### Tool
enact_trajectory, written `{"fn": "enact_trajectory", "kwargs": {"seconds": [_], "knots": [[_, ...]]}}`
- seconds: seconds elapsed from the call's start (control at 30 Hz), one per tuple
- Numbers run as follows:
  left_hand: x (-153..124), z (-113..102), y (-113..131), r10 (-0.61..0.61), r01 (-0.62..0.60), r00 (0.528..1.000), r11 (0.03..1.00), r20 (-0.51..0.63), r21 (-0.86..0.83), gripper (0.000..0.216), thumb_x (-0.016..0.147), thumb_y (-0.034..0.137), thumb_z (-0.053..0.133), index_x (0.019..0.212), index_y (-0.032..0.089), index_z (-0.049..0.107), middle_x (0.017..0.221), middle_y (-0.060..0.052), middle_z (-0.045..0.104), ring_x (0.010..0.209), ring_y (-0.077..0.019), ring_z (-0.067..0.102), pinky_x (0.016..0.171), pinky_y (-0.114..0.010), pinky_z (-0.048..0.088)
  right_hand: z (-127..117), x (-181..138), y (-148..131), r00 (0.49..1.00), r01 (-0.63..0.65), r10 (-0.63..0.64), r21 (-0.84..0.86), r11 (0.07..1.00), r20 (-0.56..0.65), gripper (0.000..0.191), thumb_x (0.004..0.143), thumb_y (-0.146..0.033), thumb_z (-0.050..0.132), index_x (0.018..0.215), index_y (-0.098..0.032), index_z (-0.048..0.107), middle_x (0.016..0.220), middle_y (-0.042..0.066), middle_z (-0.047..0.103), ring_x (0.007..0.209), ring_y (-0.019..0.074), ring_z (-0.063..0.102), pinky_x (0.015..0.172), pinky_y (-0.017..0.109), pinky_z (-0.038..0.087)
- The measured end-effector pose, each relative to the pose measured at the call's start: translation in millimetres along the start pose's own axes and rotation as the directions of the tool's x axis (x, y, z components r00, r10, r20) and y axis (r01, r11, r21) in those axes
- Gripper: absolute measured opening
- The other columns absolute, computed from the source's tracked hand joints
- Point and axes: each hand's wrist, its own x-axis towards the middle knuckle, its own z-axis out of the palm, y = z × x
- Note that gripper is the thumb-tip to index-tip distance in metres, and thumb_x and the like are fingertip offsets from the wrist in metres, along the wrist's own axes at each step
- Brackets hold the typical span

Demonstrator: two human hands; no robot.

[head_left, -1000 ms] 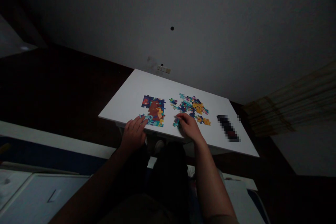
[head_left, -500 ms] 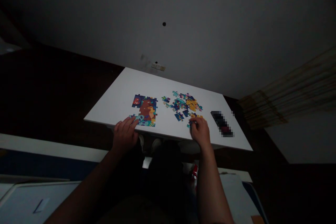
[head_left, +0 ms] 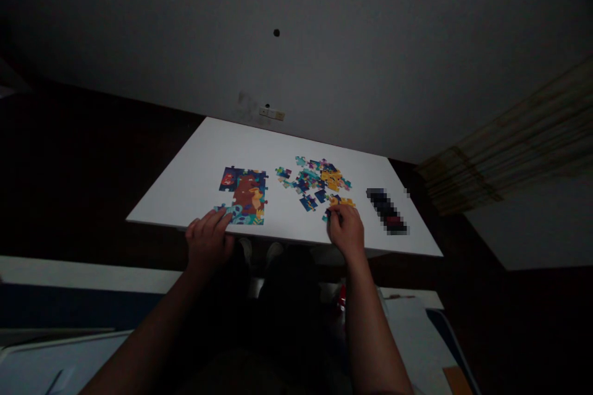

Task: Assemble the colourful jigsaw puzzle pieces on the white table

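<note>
A partly joined jigsaw puzzle [head_left: 250, 194] with a brown bear-like figure lies on the left half of the white table. My left hand [head_left: 208, 237] rests over the table's front edge, its fingers laid flat on the puzzle's lower left corner and covering part of it. To the right, loose puzzle pieces [head_left: 310, 180] are heaped, some overlapping. My right hand [head_left: 347, 231] is at the near side of this heap, thumb and fingertips pinched on a teal and dark puzzle piece [head_left: 325, 216], mostly hidden by the fingers. A yellow piece [head_left: 343, 201] lies just beyond that hand.
A dark, pixelated object [head_left: 386, 211] lies at the right of the white table [head_left: 171, 188]. Behind the table rises a grey wall with a socket [head_left: 272, 113]. A striped curtain [head_left: 472, 163] hangs at the right. My legs are below the front edge.
The view has shifted slightly, so the table and puzzle appear further left. Both hands keep nearly the same places relative to the puzzle and the heap.
</note>
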Motion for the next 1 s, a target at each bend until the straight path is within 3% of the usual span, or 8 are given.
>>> {"fn": "enact_trajectory", "kwargs": {"seconds": [0.2, 0.4, 0.5, 0.63, 0.9, 1.0], "knots": [[-3, 3, -2, -0.012, 0.013, 1.0, 1.0, 0.011, -0.012, 0.067, 0.09, 0.023, 0.075, 0.155, 0.029, 0.058, 0.139, -0.012, 0.076, 0.126, -0.0375, 0.071, 0.111, -0.056, 0.039, -5, 1, -8, 0.998, -0.05, 0.05, 0.013, 0.999, 0.034, 0.023, 0.098, -0.026, 0.05, 0.1, -0.025, 0.073, 0.106, 0.013, 0.077, 0.108, 0.0329, 0.068, 0.1, 0.049, 0.055], [-10, 8, -5, -0.103, 0.108, 0.993, 0.989, 0.057, -0.1, 0.072, 0.088, 0.023, 0.075, 0.157, 0.035, 0.06, 0.142, -0.01, 0.075, 0.13, -0.0398, 0.068, 0.113, -0.06, 0.037, -10, 3, -13, 0.992, -0.103, 0.102, 0.003, 0.995, 0.078, 0.029, 0.099, -0.027, 0.05, 0.105, -0.025, 0.078, 0.111, 0.013, 0.077, 0.113, 0.0339, 0.066, 0.107, 0.052, 0.052], [-13, 11, -7, -0.101, 0.105, 0.994, 0.989, 0.043, -0.1, 0.068, 0.088, 0.026, 0.076, 0.155, 0.035, 0.062, 0.141, -0.01, 0.076, 0.13, -0.0391, 0.068, 0.114, -0.059, 0.035, -9, 5, -14, 0.994, -0.053, 0.058, -0.062, 0.997, 0.091, 0.038, 0.102, -0.031, 0.05, 0.127, -0.023, 0.077, 0.134, 0.016, 0.073, 0.129, 0.0361, 0.059, 0.115, 0.056, 0.046], [-13, 13, -8, -0.082, 0.084, 0.996, 0.993, 0.031, -0.085, 0.055, 0.091, 0.029, 0.074, 0.146, 0.03, 0.067, 0.14, -0.011, 0.076, 0.131, -0.0377, 0.068, 0.114, -0.057, 0.035, -7, 6, -17, 0.985, -0.03, 0.06, -0.179, 0.983, 0.164, 0.049, 0.105, -0.04, 0.053, 0.148, -0.027, 0.071, 0.166, 0.015, 0.052, 0.147, 0.0445, 0.042, 0.117, 0.067, 0.041], [-9, 10, -6, -0.05, 0.051, 0.999, 0.999, 0.01, -0.02, 0.052, 0.089, 0.027, 0.073, 0.141, 0.028, 0.068, 0.137, -0.011, 0.077, 0.127, -0.036, 0.071, 0.111, -0.056, 0.039, -4, 3, -8, 0.993, -0.03, 0.04, -0.084, 0.996, 0.113, 0.034, 0.104, -0.039, 0.056, 0.123, -0.027, 0.082, 0.145, 0.013, 0.069, 0.143, 0.0392, 0.047, 0.123, 0.064, 0.04], [-9, 10, -6, -0.053, 0.054, 0.998, 0.998, 0.013, -0.023, 0.055, 0.089, 0.027, 0.074, 0.144, 0.03, 0.066, 0.138, -0.011, 0.077, 0.127, -0.037, 0.071, 0.11, -0.058, 0.04, -3, 3, -5, 0.992, -0.043, 0.051, -0.075, 0.996, 0.115, 0.036, 0.103, -0.038, 0.056, 0.126, -0.026, 0.08, 0.143, 0.013, 0.07, 0.142, 0.0395, 0.048, 0.123, 0.065, 0.039]]}}
